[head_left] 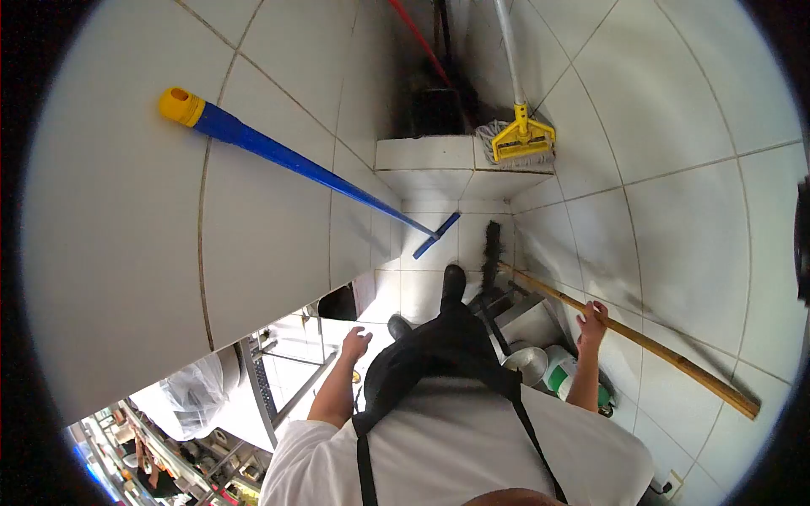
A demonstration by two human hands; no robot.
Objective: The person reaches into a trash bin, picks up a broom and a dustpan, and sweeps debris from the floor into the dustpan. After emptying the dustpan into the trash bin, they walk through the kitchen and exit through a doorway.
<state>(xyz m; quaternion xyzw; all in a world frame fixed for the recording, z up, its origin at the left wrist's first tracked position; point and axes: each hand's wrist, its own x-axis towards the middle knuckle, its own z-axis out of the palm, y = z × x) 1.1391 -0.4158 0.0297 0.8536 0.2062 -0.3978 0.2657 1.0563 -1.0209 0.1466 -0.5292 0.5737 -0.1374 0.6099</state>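
Note:
My right hand [593, 317] is closed around the wooden handle [666, 352] of a broom, whose dark bristles [492, 249] rest near the floor by the right wall. The handle slants from the bristles out to the right. My left hand [357, 342] hangs at my left side, fingers loosely curled and apart, with nothing seen in it. In front, a blue squeegee pole [312, 171] with a yellow end leans on the left wall, its blue head [436, 236] on the floor tiles.
A mop with a yellow clamp [523, 137] stands on a tiled ledge [424, 153]. A red pole [419, 38] is behind. Beside my right leg are a metal bowl [526, 365] and a white-green container [560, 373]. A metal rack [261, 384] stands at left.

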